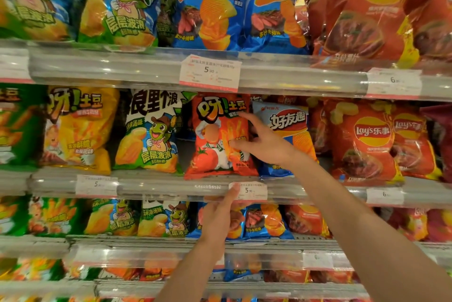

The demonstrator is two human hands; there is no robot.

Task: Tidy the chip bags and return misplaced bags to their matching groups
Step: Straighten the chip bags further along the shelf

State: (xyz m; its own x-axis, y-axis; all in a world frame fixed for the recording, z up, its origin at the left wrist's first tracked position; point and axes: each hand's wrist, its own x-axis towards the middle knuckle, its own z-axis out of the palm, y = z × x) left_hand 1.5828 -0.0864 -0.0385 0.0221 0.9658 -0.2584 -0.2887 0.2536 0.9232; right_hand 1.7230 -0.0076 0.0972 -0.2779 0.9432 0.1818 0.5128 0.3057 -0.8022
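Glossy foil-plastic film on every bag, so expect a slick, crinkly surface and an air-puffed body with brittle chips inside: light, soft, easily crushed.

Nearest: left hand [220,213] raised in front of the third shelf, forefinger straight and touching the lower edge of the 5.90 price label [248,190] on the shelf rail [171,188]; other fingers loosely curled, holding nothing that I can see.

Next: right hand [263,140] reaches to the middle shelf, fingers spread, forefinger on the upper right of the red tomato chip bag [216,137], thumb at its right edge lower down. Looks like a pinch forming on that edge; cannot tell whether it has closed.

Red tomato bag stands upright at the shelf front, between the green-and-blue wave-chip bag [149,135] on its left and a blue ridged-chip bag [288,130] just behind the right hand. Label below it seems to belong to the blue group, so this bag is probably the stray.

Handling judgement: take it by the crimped top seam or side edge, where the film is flat and doubled. Squeezing the belly risks breakage or slipping.

Farther right: red Lay's bags [367,140]. Yellow bag [78,128], same brand as the red one, sits further left.
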